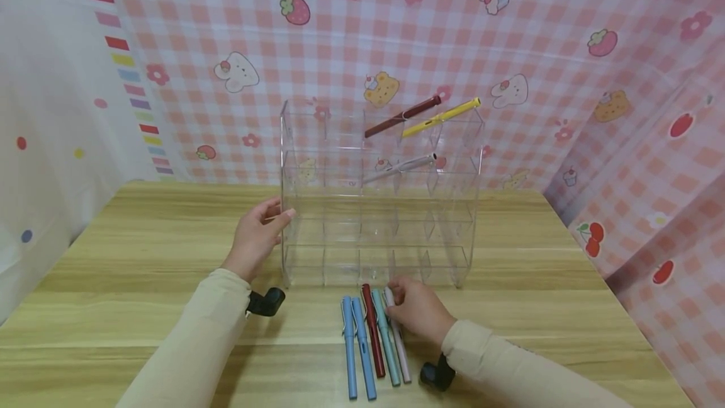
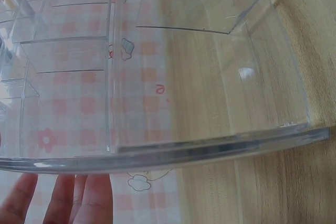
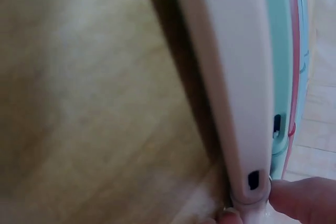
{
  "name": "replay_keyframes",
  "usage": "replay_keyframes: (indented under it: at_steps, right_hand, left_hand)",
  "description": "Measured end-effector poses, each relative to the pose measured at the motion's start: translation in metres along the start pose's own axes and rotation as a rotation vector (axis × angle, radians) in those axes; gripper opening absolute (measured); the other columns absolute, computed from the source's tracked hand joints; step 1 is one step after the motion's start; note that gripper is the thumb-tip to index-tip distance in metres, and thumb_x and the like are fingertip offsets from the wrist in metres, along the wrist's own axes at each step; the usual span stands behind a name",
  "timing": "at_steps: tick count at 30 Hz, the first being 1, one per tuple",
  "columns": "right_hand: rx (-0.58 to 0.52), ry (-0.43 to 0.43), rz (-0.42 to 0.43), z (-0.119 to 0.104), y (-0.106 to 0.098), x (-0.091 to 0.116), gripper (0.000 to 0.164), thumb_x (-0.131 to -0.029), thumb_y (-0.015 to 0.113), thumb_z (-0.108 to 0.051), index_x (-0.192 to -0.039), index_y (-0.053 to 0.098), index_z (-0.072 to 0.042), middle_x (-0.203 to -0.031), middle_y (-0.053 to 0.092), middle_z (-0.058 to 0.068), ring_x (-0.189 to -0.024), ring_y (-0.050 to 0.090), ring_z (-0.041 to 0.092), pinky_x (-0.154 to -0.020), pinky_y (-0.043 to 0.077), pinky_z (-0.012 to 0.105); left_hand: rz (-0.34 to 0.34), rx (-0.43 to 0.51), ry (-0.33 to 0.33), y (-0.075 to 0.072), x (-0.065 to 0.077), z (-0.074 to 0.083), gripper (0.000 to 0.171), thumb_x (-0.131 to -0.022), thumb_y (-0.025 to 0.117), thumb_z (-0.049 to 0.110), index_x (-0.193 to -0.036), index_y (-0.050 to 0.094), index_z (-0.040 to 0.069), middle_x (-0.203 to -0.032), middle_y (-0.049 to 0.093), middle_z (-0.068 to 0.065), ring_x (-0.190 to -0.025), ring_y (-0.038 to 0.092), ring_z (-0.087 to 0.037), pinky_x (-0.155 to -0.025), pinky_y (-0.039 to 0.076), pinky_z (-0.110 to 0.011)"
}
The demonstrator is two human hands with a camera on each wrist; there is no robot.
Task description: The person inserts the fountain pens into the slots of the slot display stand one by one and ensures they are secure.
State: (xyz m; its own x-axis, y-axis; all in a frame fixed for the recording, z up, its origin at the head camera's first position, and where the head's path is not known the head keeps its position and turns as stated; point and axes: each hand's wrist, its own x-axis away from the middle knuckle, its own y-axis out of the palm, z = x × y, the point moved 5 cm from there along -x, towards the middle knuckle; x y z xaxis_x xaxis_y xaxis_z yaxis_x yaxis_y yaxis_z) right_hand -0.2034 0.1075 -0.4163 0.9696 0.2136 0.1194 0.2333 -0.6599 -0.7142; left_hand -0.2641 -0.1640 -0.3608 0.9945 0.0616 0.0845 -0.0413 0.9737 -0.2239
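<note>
A clear acrylic pen rack (image 1: 376,232) with tiers of small compartments stands on the table. My left hand (image 1: 257,238) holds its left side panel, thumb over the front edge and fingers (image 2: 58,200) along the outside. On the table before the rack, my right hand (image 1: 421,308) pinches a pale pink pen (image 3: 233,72) near its clip end, between thumb and fingers. Beside that pen lie a mint green pen (image 1: 386,339), a dark red pen (image 1: 372,332) and two blue pens (image 1: 349,348), roughly side by side.
On the rack's top tier lean a maroon pen (image 1: 402,117) and a yellow pen (image 1: 442,118); a silvery pen (image 1: 399,169) leans one tier below. A pink checked cloth (image 1: 351,49) hangs behind the wooden table (image 1: 538,307).
</note>
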Motion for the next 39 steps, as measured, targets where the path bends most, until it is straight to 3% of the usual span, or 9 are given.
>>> replay_keyframes:
  at_steps: [14,24,33,39]
  right_hand:
    - [0.047,0.056,-0.093,-0.006,0.001,-0.004,0.039,-0.078,0.071,-0.001,-0.115,0.061,0.004,-0.075,0.058,0.004,-0.062,0.053,0.014,-0.052,0.044,0.027]
    - [0.074,0.029,-0.092,-0.006,0.002,-0.004,0.033,-0.076,0.071,-0.001,-0.107,0.061,0.003,-0.07,0.057,0.002,-0.058,0.051,0.013,-0.049,0.042,0.026]
    - [-0.055,0.025,-0.095,-0.006,-0.003,0.002,0.031,-0.077,0.069,0.001,-0.106,0.057,0.0,-0.078,0.06,0.005,-0.06,0.056,0.014,-0.05,0.048,0.028]
    - [-0.146,0.029,-0.05,-0.012,-0.012,0.006,0.03,-0.08,0.067,0.0,-0.108,0.056,-0.001,-0.078,0.06,0.006,-0.063,0.056,0.015,-0.054,0.049,0.028]
  left_hand:
    - [0.0,0.002,0.003,0.0,0.0,0.001,0.058,-0.099,0.055,0.027,-0.149,0.035,0.007,-0.143,0.043,-0.017,-0.126,0.047,-0.032,-0.099,0.045,-0.047]
    - [0.002,0.001,-0.002,0.001,0.0,0.001,0.058,-0.099,0.056,0.028,-0.149,0.035,0.007,-0.142,0.043,-0.017,-0.125,0.047,-0.032,-0.099,0.045,-0.046]
    - [-0.004,-0.007,-0.002,0.0,0.001,0.001,0.058,-0.099,0.055,0.028,-0.15,0.034,0.007,-0.144,0.042,-0.017,-0.126,0.046,-0.032,-0.1,0.045,-0.046]
    - [-0.006,-0.005,-0.003,0.0,0.001,0.0,0.059,-0.099,0.055,0.028,-0.15,0.034,0.008,-0.144,0.042,-0.017,-0.127,0.046,-0.032,-0.1,0.044,-0.047]
